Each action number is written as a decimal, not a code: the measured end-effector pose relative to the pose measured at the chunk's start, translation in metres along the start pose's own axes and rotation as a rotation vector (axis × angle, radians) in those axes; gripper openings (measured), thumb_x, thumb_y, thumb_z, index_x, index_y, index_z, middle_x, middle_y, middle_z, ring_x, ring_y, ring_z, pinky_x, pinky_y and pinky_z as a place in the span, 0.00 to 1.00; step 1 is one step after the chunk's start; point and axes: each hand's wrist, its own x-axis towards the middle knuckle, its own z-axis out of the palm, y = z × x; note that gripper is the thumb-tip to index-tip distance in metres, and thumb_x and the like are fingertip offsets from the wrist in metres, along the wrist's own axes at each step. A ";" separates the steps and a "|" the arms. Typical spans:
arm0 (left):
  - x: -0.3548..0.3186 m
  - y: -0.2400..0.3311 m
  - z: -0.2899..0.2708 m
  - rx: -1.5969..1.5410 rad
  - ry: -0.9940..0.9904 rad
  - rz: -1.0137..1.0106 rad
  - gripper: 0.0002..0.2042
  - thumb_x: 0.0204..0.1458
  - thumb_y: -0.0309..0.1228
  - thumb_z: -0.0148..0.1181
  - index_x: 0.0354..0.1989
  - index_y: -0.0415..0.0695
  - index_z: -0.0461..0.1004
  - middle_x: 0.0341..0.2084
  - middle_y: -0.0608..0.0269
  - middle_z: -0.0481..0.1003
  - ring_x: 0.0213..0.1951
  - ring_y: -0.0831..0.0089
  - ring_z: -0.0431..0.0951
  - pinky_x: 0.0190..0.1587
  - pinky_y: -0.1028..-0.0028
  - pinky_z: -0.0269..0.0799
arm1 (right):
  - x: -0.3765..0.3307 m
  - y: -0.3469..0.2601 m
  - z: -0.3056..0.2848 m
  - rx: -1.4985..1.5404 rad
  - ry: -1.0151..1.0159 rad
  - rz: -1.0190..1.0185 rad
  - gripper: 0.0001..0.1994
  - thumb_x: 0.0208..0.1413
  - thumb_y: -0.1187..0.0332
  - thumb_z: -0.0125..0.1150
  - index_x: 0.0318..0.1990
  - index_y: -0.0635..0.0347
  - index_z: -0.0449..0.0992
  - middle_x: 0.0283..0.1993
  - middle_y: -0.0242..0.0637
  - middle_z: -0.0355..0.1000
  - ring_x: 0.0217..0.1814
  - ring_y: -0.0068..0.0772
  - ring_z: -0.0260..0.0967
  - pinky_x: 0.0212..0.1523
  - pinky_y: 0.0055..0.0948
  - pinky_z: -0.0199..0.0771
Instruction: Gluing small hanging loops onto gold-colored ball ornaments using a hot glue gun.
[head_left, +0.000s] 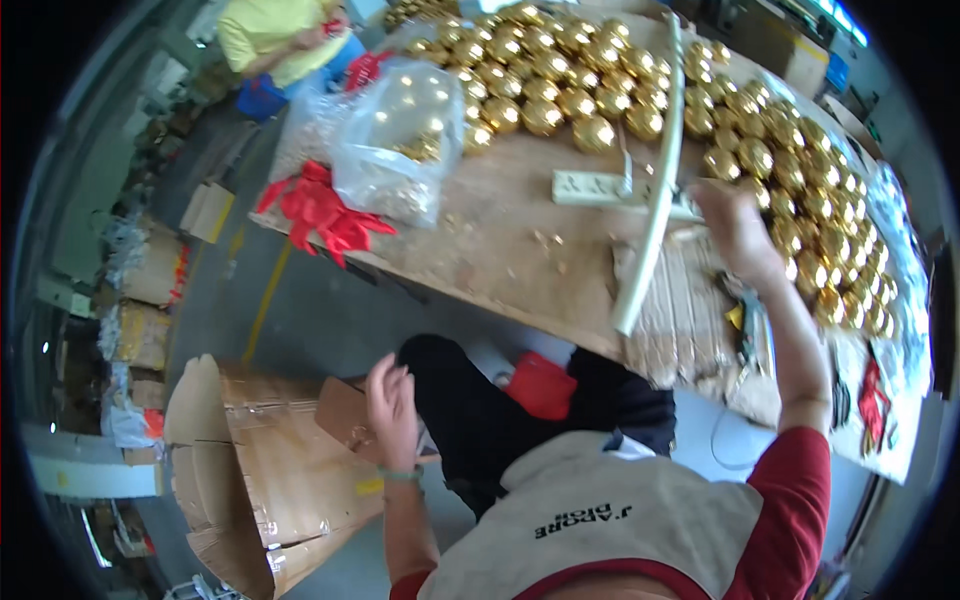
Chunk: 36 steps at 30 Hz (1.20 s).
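In our workroom, a big brown bench (pixel 490 240) reaches across the far side, and a person in a yellow top (pixel 265 38) is at the far left. Lots of shiny gold balls (pixel 542 116) cover its far part and run down its right side. Our right hand (pixel 735 225) is over the bench, by the right end of a white power strip (pixel 590 187). It is blurry, so we can't tell if its fingers are gripping anything. A long, pale bar (pixel 655 230) crosses over the strip, just left of that hand. A flat piece of cardboard (pixel 665 300) lies nearer to us. On the bench's left side we see a clear bag (pixel 385 140) with gold balls inside, and red cloth (pixel 325 210) beside it. Our left hand (pixel 390 400) is lower, off the bench, with loose, bent fingers, near a big cardboard box (pixel 290 430) on the near left.
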 end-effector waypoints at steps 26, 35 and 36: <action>-0.001 -0.073 -0.072 0.722 -0.328 0.045 0.32 0.47 0.24 0.63 0.63 0.44 0.61 0.58 0.47 0.66 0.62 0.55 0.64 0.59 0.59 0.65 | -0.144 -0.028 0.001 -0.447 -0.095 0.555 0.18 0.49 0.73 0.63 0.49 0.64 0.71 0.50 0.46 0.70 0.52 0.49 0.68 0.53 0.39 0.68; 0.198 0.003 0.180 0.165 -0.438 0.327 0.28 0.51 0.30 0.65 0.61 0.39 0.63 0.56 0.43 0.67 0.54 0.58 0.73 0.48 0.67 0.75 | -0.171 0.001 0.001 -0.533 -0.065 0.906 0.17 0.59 0.58 0.59 0.42 0.65 0.69 0.40 0.50 0.69 0.41 0.53 0.70 0.40 0.45 0.68; 0.227 -0.001 0.202 0.264 -0.376 0.321 0.31 0.51 0.32 0.65 0.62 0.38 0.60 0.58 0.41 0.65 0.55 0.55 0.72 0.50 0.64 0.74 | -0.173 0.009 0.006 -0.512 0.007 0.844 0.17 0.58 0.58 0.60 0.38 0.65 0.67 0.36 0.47 0.68 0.35 0.50 0.68 0.37 0.43 0.67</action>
